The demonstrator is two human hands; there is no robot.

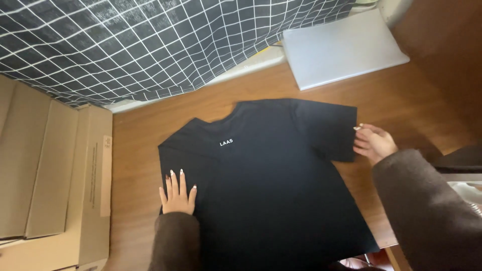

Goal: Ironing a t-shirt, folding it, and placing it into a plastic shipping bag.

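A black T-shirt (271, 180) lies spread flat on the wooden surface (401, 95). The left hand (177, 193) rests open, palm down, on its left edge. The right hand (373, 143) pinches the hem of the right sleeve. Beyond lie a closed grey laptop (341, 47) and checked cloth (150, 45); cardboard boxes (50, 170) stand left.

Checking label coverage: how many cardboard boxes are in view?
2, both at the left edge beside the wooden table: a flat brown cardboard box and a longer brown cardboard box next to it. More may lie out of frame.
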